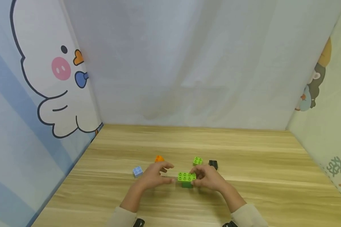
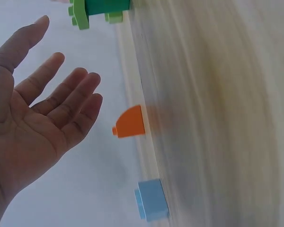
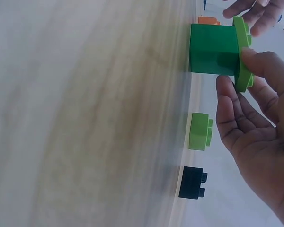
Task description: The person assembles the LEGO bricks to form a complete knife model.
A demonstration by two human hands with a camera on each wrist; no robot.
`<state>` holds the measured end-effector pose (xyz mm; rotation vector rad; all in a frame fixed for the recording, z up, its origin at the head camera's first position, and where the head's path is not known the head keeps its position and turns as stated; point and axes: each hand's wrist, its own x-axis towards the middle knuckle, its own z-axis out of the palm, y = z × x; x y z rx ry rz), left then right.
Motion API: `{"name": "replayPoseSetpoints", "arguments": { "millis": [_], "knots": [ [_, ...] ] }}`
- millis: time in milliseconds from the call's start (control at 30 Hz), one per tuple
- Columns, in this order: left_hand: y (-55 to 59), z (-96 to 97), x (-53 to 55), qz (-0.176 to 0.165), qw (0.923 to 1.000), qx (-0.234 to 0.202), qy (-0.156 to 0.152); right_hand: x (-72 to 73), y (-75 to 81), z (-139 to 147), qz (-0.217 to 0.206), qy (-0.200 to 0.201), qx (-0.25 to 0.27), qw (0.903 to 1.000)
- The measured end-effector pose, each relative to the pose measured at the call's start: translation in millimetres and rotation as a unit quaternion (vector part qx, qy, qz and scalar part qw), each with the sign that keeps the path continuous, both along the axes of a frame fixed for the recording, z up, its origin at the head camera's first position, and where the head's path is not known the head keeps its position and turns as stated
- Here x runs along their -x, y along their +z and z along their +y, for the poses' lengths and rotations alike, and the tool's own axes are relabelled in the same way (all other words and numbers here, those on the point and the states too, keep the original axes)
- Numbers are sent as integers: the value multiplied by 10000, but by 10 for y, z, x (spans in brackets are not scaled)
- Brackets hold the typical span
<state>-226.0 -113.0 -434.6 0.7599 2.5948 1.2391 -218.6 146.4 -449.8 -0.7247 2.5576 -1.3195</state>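
A lime-green flat studded plate (image 1: 184, 177) lies on top of a dark green block (image 3: 213, 48) on the table. In the right wrist view it sticks out past the block's sides. My right hand (image 1: 211, 179) pinches the plate's right end between thumb and fingers. On the other side, my left hand (image 1: 154, 177) is held just left of the plate, fingers spread and palm bare, apart from it. An orange curved brick (image 2: 131, 122) stands beyond the left hand, and a light blue brick (image 1: 137, 171) is to its left.
Behind the right hand are a small lime-green brick (image 1: 197, 161) and a black brick (image 1: 213, 164). The wooden table (image 1: 244, 151) meets a pale hanging cloth (image 1: 184, 69) at its back edge. Printed cloth walls (image 1: 45, 116) flank the left and right sides.
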Motion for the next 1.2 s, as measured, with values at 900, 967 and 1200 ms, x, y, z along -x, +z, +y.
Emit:
{"name": "replayPoseSetpoints", "arguments": {
  "millis": [900,967,1200],
  "knots": [
    [9,-581,-39,189,9950,-109,979,42,45,77,147,51,-121,9998],
    [-6,-622,-43,200,9945,-74,1021,37,30,80,144,76,-102,9998],
    [-27,-770,-23,102,9894,-18,1445,31,16,66,150,101,-105,9998]
  ]
}}
